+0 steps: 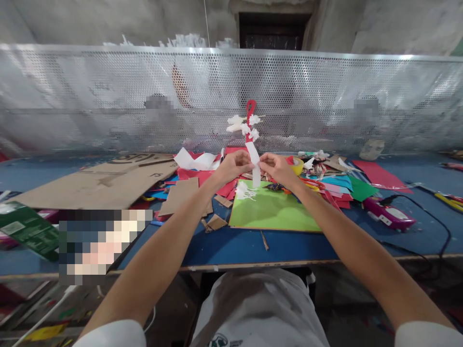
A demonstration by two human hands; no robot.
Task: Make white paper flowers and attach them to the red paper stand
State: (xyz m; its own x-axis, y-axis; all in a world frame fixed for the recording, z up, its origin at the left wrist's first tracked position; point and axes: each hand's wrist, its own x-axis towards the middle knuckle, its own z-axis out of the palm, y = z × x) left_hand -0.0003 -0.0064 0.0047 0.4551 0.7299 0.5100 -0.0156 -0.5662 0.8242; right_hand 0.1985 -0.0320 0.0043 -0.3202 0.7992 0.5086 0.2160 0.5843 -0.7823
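My left hand (236, 165) and my right hand (276, 168) meet over the table, fingertips pinched on a white paper strip (253, 151). The strip's upper end leans back, and its lower end hangs below the fingers. Just behind it rises a red looped stem (251, 107) with white paper flowers (246, 129) on it; whether strip and stem touch, I cannot tell. Below the hands lies a bright green sheet (278, 209). A frayed white paper piece (245, 191) rests at its left edge, and scissors (277, 187) lie near my right wrist.
Cardboard (97, 180) covers the left side of the blue table (231, 250). Behind the hands are red paper and scraps, with yellow tape (297, 166). A purple device (388, 214) with a black cable sits right. A perforated metal screen (307, 96) stands along the back.
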